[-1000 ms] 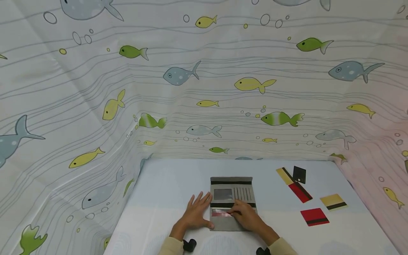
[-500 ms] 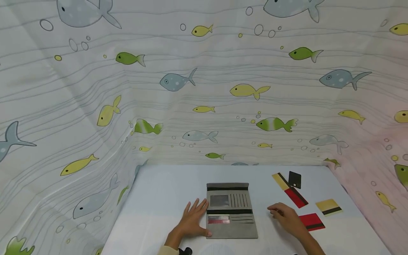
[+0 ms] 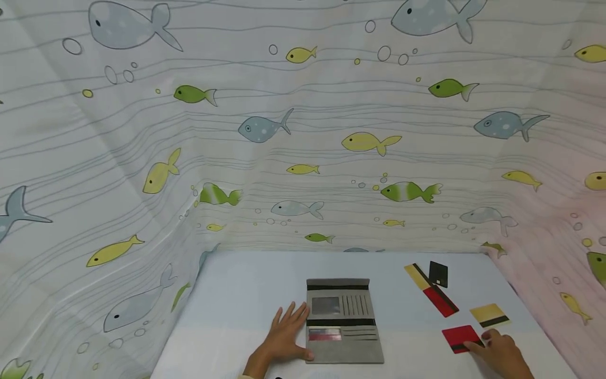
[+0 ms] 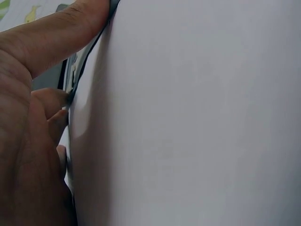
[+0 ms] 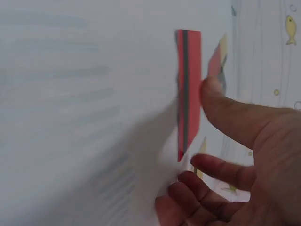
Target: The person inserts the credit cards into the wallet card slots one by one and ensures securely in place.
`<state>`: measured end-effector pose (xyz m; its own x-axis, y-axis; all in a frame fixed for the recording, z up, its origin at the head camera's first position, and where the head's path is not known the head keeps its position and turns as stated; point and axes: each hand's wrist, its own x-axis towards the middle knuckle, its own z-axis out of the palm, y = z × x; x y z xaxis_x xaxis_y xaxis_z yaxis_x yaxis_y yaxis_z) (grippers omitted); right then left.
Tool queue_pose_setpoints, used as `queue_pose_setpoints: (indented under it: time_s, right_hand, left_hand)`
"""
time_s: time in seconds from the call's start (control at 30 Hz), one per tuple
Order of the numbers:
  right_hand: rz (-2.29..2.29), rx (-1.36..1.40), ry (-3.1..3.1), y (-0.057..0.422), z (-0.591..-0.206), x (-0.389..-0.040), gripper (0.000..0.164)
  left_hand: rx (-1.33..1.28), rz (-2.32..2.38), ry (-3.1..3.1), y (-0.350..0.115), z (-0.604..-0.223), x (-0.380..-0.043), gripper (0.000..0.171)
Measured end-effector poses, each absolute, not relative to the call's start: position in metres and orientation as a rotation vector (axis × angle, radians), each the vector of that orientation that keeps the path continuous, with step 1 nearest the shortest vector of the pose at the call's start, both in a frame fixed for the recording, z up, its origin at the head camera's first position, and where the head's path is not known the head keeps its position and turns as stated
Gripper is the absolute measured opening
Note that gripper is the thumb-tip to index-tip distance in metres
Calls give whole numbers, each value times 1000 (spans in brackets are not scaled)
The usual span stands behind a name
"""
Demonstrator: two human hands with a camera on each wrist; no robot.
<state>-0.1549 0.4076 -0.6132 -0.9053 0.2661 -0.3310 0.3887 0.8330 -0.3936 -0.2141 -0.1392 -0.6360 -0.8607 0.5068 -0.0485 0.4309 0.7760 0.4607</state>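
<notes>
A grey wallet [image 3: 344, 351] lies unfolded on the table, a red-and-silver card [image 3: 324, 334] tucked in its lower left slot. My left hand [image 3: 284, 339] rests at the wallet's left side, fingers spread and thumb on its lower left corner. In the left wrist view, the thumb and fingers of my left hand [image 4: 33, 122] line the wallet's edge. At the right, my right hand [image 3: 503, 353] reaches over a red card [image 3: 458, 336] with a black stripe. Its thumb and index finger stand apart at the card's right end, and the right wrist view shows that card [image 5: 194, 84] beside the thumb.
A yellow card [image 3: 490, 314] lies just behind the red one. Further back are another yellow card [image 3: 416, 275], a second red card [image 3: 440, 300] and a black card [image 3: 438, 273], close together. A fish-patterned cloth [image 3: 350, 200] hangs behind the table.
My right hand has left the wallet's lower slots and moved right to the near red card. My left hand stays at the wallet. The head view has tilted up slightly.
</notes>
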Motion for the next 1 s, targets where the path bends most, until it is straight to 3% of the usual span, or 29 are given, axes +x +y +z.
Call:
queue_pose_setpoints:
  time_s: [0.1,0.53,0.83,1.0]
  right_hand:
    - [-671,599,2725,403,-619,-152,104]
    - [-599,680,2740,387,-625,-162,118]
    - [-601,847,2706,383,-632,-162,93]
    - [-665,813,2614,389,-624,-167,94]
  left_hand:
    - [735,659,2799,-143,-638,-211,123]
    - [741,671,2801,-144,-643,-210,123]
    - [748,683,2782,-142,-644,-210,123]
    - [745,674,2797,-142,-645,-212,122]
